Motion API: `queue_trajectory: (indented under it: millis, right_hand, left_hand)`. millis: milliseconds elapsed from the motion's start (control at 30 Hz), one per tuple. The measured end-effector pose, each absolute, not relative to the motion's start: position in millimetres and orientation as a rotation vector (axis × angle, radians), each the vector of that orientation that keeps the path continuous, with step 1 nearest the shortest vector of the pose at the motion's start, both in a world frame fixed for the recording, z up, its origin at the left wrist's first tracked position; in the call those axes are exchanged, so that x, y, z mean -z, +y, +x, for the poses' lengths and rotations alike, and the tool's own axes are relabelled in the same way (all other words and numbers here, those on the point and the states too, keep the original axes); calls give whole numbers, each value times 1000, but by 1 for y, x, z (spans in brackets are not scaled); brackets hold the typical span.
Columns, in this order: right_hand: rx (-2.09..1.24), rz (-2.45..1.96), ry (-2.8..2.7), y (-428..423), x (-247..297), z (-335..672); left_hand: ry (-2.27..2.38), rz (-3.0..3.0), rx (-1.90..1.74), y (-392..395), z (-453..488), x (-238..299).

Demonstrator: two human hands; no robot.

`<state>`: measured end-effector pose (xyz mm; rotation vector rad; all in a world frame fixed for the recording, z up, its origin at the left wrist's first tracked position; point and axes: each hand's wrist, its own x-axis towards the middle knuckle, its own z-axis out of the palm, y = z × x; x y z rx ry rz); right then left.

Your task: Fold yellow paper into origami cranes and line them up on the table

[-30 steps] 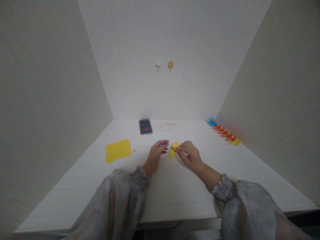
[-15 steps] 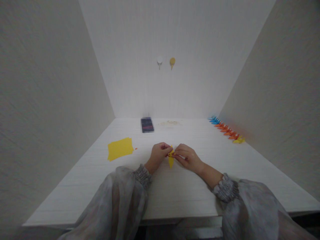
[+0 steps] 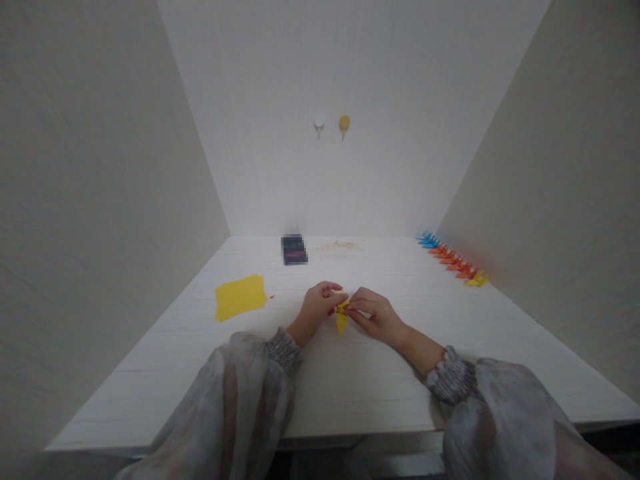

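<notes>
my right hand (image 3: 377, 317) pinches a folded yellow paper (image 3: 341, 325) between thumb and fingertips. my left hand (image 3: 317, 307) is half curled, its thumb over the far part of the paper; whether it grips i cannot tell. the paper sits between my hands, above the counter (image 3: 360, 400). off to my left lie yellow sheets (image 3: 240, 298), a small red scrap (image 3: 272, 297) just beside them; to my right runs a row of blue, orange and yellow folded figures (image 3: 453, 260).

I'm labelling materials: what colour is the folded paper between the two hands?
The folded paper is yellow; it shows best in the head view.
</notes>
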<state>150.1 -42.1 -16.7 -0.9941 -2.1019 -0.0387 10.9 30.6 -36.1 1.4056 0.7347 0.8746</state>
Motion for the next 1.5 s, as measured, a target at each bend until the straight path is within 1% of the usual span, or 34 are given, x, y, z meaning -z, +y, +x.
queue_trajectory:
  millis: [400, 1000, 1200, 1367, 1500]
  right_hand:
    - [16, -985, -2107, -41, 21, 151]
    - [-14, -992, -2100, -43, 17, 149]
    - [1, -1032, -2021, -41, 21, 153]
    - [62, -1202, -1853, -42, 18, 165]
    - [219, -1546, -1536, -42, 15, 204]
  left_hand:
    - [616, 1344, -856, 28, 10, 33]
    - [602, 1317, -928, 30, 11, 38]
    - [639, 1268, -962, 32, 13, 40]
    - [684, 1266, -958, 32, 13, 37]
    - [712, 1313, -911, 30, 12, 35]
